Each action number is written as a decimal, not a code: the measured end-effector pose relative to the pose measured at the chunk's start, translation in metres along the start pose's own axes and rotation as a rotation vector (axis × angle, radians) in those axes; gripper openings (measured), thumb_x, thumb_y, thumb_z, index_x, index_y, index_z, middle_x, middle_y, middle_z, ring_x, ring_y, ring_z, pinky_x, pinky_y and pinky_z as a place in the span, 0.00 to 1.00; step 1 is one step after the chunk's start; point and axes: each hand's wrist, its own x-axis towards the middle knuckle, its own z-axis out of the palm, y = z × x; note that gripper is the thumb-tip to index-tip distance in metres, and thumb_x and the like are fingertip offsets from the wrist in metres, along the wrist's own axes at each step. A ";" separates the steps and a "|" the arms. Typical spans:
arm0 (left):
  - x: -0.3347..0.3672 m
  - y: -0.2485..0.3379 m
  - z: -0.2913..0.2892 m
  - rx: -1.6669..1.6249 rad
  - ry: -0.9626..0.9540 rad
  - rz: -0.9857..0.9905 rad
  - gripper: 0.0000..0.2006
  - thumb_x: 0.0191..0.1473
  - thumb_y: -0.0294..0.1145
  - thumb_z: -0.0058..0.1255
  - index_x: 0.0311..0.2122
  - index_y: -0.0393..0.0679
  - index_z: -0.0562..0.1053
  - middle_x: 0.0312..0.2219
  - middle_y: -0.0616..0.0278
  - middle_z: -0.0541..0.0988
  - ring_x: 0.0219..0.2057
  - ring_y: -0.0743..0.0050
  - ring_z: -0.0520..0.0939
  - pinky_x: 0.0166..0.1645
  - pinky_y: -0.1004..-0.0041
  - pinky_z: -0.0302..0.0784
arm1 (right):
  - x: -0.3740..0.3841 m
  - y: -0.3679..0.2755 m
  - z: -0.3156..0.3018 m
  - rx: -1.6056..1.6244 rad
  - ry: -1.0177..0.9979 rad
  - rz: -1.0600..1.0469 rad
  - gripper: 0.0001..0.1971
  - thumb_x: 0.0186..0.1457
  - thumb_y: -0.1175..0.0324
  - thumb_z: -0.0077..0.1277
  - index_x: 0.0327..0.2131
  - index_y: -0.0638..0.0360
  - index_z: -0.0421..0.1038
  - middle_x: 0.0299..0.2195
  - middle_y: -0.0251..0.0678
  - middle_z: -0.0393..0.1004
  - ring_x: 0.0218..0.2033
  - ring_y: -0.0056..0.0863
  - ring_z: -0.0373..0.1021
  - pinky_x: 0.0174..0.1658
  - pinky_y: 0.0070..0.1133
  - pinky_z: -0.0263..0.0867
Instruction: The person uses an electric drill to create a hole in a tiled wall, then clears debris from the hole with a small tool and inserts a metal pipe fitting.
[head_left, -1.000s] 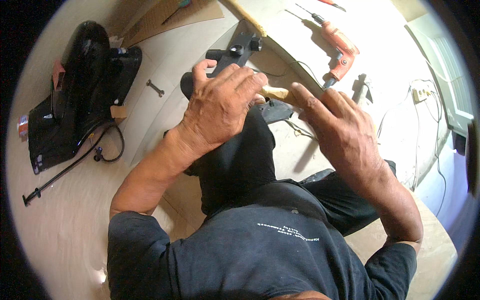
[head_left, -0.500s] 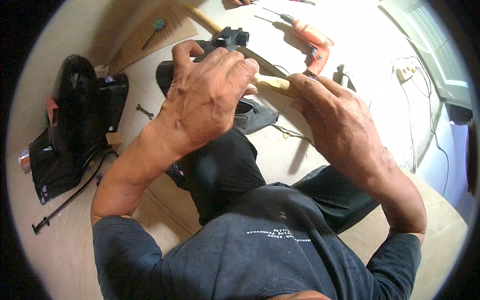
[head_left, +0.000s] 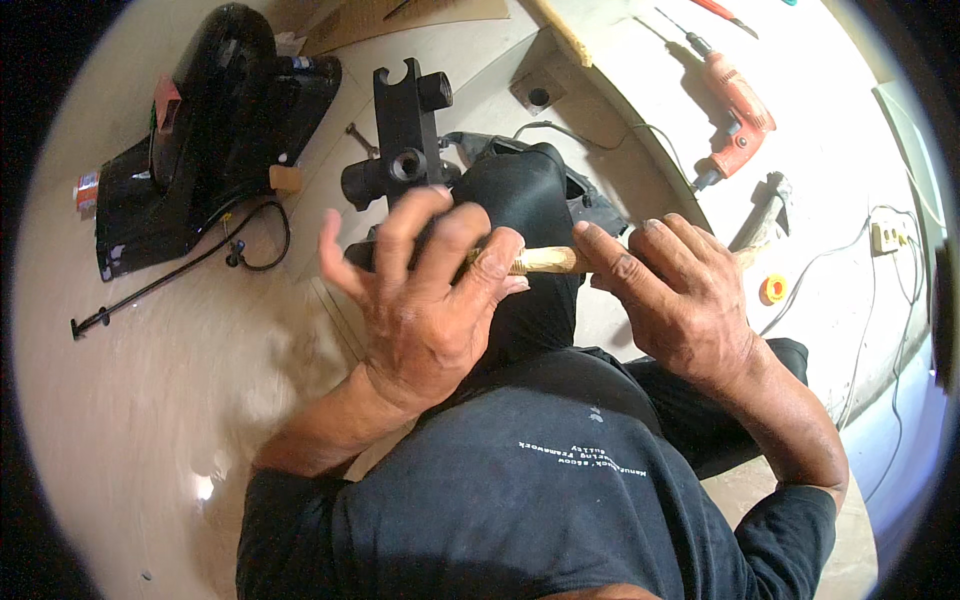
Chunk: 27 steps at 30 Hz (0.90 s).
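Before my torso, a short, pale wooden stick [head_left: 552, 260] with a ridged left end lies crosswise between my hands. My right hand [head_left: 675, 290] grips its right end, fingers curled round it. At the ridged end are the thumb and fingertips of my left hand [head_left: 430, 300]; its other fingers are raised, spread and partly blurred. Just beyond the left hand is a black metal bracket [head_left: 390, 125] with round sockets and a notched top. A dark end shows behind the left fingers; whether it belongs to the bracket I cannot tell.
An orange drill [head_left: 738, 115], a hammer [head_left: 765, 215] and an orange ring [head_left: 773, 289] lie at the right, near a socket block [head_left: 893, 236] with cords. Glossy black moulded parts [head_left: 215, 110] and a black cable [head_left: 150, 295] are at the left. A holed metal plate [head_left: 538, 95] lies ahead.
The view has shifted. My hands, still at the stick, have come closer to my torso. Fingers of my left hand have lifted and spread; the black bracket now shows more fully.
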 end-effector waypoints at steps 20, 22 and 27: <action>0.021 -0.077 0.013 -0.637 -0.163 -0.607 0.33 0.44 0.33 0.72 0.55 0.33 0.73 0.43 0.62 0.70 0.43 0.69 0.75 0.50 0.70 0.74 | 0.004 0.002 0.023 -0.097 0.004 0.002 0.24 0.55 0.63 0.56 0.55 0.58 0.70 0.27 0.31 0.64 0.29 0.27 0.65 0.30 0.25 0.62; 0.028 -0.095 0.014 -0.412 -0.200 -0.483 0.38 0.39 0.42 0.76 0.54 0.32 0.74 0.42 0.64 0.74 0.44 0.73 0.75 0.51 0.69 0.74 | 0.002 0.001 0.029 -0.076 -0.015 0.021 0.23 0.55 0.63 0.56 0.54 0.60 0.71 0.27 0.31 0.64 0.29 0.27 0.66 0.30 0.25 0.63; 0.005 -0.126 0.053 -1.070 -0.112 -0.484 0.37 0.40 0.48 0.75 0.53 0.39 0.73 0.41 0.58 0.79 0.42 0.67 0.81 0.50 0.67 0.79 | 0.003 -0.009 0.029 -0.045 -0.116 0.059 0.23 0.55 0.63 0.56 0.53 0.60 0.71 0.28 0.32 0.65 0.29 0.27 0.67 0.30 0.24 0.64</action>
